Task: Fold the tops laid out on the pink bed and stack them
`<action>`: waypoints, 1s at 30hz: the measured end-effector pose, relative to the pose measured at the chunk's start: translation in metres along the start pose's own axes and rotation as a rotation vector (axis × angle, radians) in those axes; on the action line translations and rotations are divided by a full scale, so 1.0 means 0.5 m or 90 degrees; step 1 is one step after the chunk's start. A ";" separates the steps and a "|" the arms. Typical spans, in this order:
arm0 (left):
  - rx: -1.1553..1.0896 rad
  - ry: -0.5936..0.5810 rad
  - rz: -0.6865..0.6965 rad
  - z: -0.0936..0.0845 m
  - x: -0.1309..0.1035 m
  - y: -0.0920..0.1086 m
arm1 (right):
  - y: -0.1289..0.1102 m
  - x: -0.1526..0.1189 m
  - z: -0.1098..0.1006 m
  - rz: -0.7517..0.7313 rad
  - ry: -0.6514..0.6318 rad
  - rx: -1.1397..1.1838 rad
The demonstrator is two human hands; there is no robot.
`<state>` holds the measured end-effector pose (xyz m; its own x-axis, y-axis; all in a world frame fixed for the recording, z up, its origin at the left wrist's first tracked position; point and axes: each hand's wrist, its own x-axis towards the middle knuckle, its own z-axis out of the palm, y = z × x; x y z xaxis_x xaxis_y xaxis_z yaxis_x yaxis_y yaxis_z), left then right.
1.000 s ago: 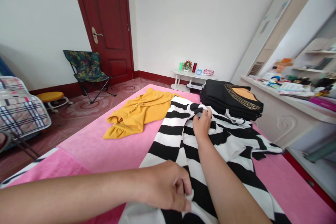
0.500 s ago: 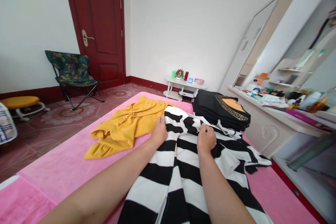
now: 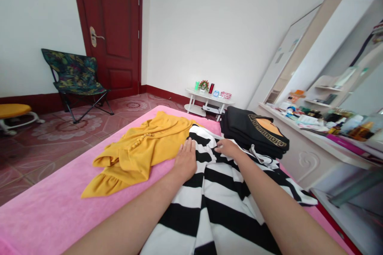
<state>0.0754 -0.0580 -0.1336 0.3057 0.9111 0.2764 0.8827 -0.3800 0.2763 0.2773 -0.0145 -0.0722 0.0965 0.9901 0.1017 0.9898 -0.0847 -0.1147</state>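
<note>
A black-and-white striped garment (image 3: 191, 211) lies spread over the pink bed cover (image 3: 60, 215). My left hand (image 3: 186, 160) rests flat on its left edge near the top, fingers stretched forward. On the upper middle of the stripes is my right hand (image 3: 228, 148), its fingertips bent down at the cloth; whether they pinch it is too small to tell. A yellow garment (image 3: 140, 143) with a row of buttons lies just left of the striped one. Beyond my right hand stands a folded black stack (image 3: 242, 125) with a gold-patterned neckline on top.
A white dresser (image 3: 317, 135) crowded with bottles and small items runs along the right. Ahead, a low white stand (image 3: 206, 95) holds a plant and small objects. At the left are a camping chair (image 3: 76, 73), a yellow stool (image 3: 14, 110) and a red door (image 3: 110, 28).
My left hand has opened out flat on the striped cloth. My right hand has shifted left, turning from a fist to a looser shape. The camera view has moved slightly.
</note>
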 end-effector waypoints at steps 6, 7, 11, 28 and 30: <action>-0.004 0.000 0.012 0.010 0.003 -0.002 | -0.028 -0.041 -0.005 -0.085 0.066 -0.103; -0.008 0.005 0.013 0.012 0.003 -0.002 | -0.027 -0.042 -0.014 -0.096 0.092 -0.121; -0.019 0.015 0.022 0.015 0.005 -0.003 | 0.009 -0.021 -0.036 0.001 0.170 -0.130; 0.018 -0.040 0.041 0.007 0.005 0.007 | -0.158 0.089 0.123 -0.192 -0.001 -0.021; 0.019 -0.037 0.047 0.010 0.004 0.008 | -0.154 0.107 0.140 -0.158 -0.026 -0.011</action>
<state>0.0814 -0.0570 -0.1367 0.3900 0.8887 0.2410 0.8668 -0.4427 0.2295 0.1991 0.0527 -0.1272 -0.1530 0.9846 0.0852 0.9844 0.1594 -0.0739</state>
